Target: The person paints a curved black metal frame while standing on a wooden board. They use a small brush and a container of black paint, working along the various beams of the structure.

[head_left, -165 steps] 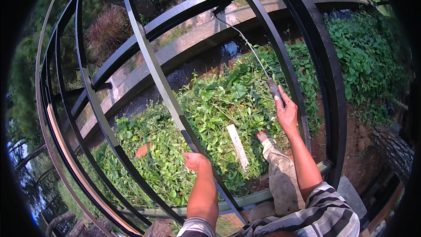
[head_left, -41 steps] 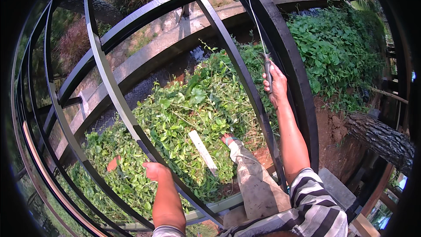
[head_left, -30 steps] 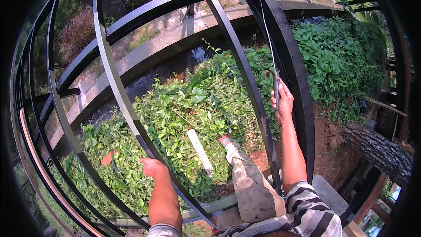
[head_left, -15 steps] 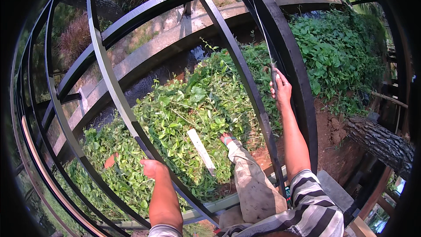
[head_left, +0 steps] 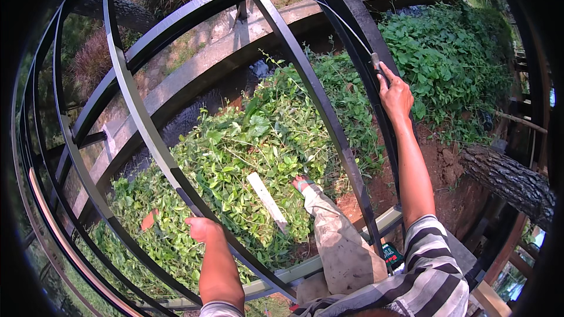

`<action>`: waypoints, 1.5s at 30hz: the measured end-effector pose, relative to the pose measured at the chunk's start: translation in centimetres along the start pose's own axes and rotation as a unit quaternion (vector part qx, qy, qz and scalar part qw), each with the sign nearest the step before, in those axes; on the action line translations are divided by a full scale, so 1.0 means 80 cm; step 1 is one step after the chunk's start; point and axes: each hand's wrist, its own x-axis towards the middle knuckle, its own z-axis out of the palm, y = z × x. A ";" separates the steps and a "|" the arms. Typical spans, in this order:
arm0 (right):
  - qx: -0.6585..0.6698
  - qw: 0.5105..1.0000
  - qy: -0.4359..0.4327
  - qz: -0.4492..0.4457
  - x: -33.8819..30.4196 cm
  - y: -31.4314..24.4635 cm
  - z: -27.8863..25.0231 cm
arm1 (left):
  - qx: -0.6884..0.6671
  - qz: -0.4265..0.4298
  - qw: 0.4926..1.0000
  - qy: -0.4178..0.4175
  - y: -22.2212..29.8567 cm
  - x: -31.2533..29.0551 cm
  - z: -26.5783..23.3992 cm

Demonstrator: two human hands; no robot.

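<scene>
My right hand (head_left: 397, 97), stretched out to the upper right, is closed round the handle of a long tool with a thin metal rod (head_left: 346, 20). The rod curves away to the upper left along a thick black beam (head_left: 352, 3), and its far end is hidden at the beam. Lower left, my left hand (head_left: 205, 230) is closed at a curved metal bar (head_left: 176, 179), with its fingers partly hidden. That bar is grey over part of its length and black over the rest. Another dark curved bar (head_left: 317, 85) runs between my two arms.
Green leafy plants (head_left: 252, 141) cover the ground beneath the frame, with a pale board (head_left: 265, 199) lying on them. A dark green container (head_left: 392, 252) stands beside my leg (head_left: 341, 240). A rough tree trunk (head_left: 508, 182) is at right; a concrete edge (head_left: 194, 70) curves behind.
My right hand has moved right and slightly up with the tool. The rod, nearly straight before, now bows toward the upper left. My left hand has hardly moved.
</scene>
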 end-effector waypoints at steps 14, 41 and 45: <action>0.089 0.993 -0.077 0.016 0.000 -0.003 0.009 | 0.004 0.013 1.000 -0.013 -0.005 0.011 0.006; -0.013 1.000 -0.008 -0.025 -0.018 0.019 0.022 | 0.016 0.007 1.000 0.018 -0.004 0.012 0.007; -0.043 0.999 0.007 -0.002 -0.038 0.018 0.012 | 0.014 0.020 1.000 0.016 -0.004 0.014 0.010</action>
